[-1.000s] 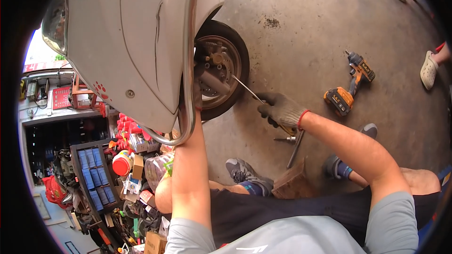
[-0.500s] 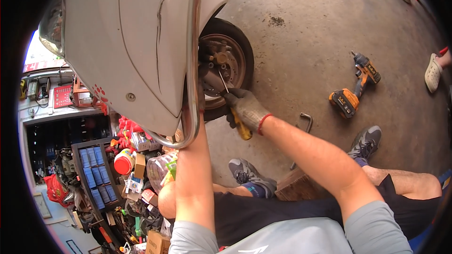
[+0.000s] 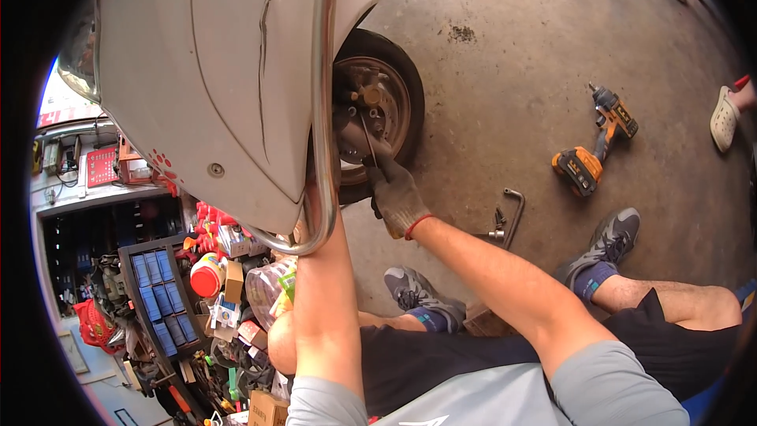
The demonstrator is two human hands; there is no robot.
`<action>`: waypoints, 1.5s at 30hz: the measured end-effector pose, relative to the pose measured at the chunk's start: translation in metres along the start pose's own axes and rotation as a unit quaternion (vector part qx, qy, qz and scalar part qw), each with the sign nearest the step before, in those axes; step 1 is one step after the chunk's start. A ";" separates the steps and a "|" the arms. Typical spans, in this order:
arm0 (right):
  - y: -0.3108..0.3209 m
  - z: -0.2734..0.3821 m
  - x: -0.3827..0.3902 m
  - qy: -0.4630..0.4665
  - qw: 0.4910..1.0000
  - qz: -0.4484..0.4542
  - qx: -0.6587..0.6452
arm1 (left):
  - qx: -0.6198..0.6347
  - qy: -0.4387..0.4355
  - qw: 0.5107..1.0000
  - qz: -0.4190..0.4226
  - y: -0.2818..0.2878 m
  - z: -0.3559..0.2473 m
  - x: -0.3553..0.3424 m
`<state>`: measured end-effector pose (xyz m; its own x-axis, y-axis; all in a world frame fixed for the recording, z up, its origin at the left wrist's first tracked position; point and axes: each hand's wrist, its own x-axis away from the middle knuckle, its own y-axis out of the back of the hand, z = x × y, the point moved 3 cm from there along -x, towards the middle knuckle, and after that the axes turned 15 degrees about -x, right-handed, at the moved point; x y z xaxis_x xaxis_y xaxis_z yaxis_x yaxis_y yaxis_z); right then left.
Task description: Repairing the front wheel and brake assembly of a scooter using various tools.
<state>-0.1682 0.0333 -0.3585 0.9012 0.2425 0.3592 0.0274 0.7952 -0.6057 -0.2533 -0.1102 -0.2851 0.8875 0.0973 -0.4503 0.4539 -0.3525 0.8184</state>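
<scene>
In a grey work glove with a red cuff, my right hand point(image 3: 398, 193) is closed round a screwdriver point(image 3: 366, 136). Its thin metal shaft points up into the hub area of the scooter's wheel point(image 3: 410, 102), near a gold-coloured brake caliper point(image 3: 369, 95). My palm covers most of the yellow handle. My left forearm point(image 3: 319, 292) passes behind the chrome guard bar point(image 3: 322, 110). My left hand point(image 3: 353, 139) is also gloved and sits against the wheel's inner side; its fingers are mostly hidden.
An orange-and-black cordless impact wrench point(image 3: 595, 142) lies on the concrete floor. Nearer are an L-shaped wrench point(image 3: 516, 217), small dark bolts point(image 3: 499, 217) and a wooden block point(image 3: 485, 322). Boxes and blue drawers point(image 3: 162, 292) crowd the left. Another person's clogs point(image 3: 724, 122) show at right.
My right hand has shifted left and slightly upward with the screwdriver, and its handle is now more covered. The bolts and the end of the L-shaped wrench have come into sight beside my forearm.
</scene>
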 end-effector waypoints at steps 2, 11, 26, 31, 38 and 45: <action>-0.010 0.018 0.010 -0.051 0.997 0.025 -0.043 | -0.013 0.007 1.000 -0.001 0.009 0.013 0.005; -0.012 0.032 0.015 -0.079 0.990 0.051 -0.106 | -0.010 0.013 1.000 0.008 -0.002 0.011 0.010; 0.037 0.127 -0.032 -0.353 0.917 0.186 -0.023 | -0.008 0.016 1.000 0.008 -0.011 0.000 0.015; 0.029 0.127 -0.022 -0.338 0.925 0.170 -0.039 | -0.019 0.028 0.999 0.008 -0.008 0.009 0.021; 0.021 0.122 -0.029 -0.305 0.935 0.174 0.050 | -0.027 0.038 0.999 0.015 -0.011 0.018 0.026; 0.013 0.109 -0.014 -0.230 0.964 0.122 0.056 | -0.035 0.046 0.998 0.013 -0.009 0.022 0.031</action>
<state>-0.2278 0.1008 -0.2942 0.5868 0.6308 0.5077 -0.2322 0.7317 -0.6408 -0.2321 -0.1246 -0.3145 0.9009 0.1756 -0.3968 0.4326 -0.2908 0.8534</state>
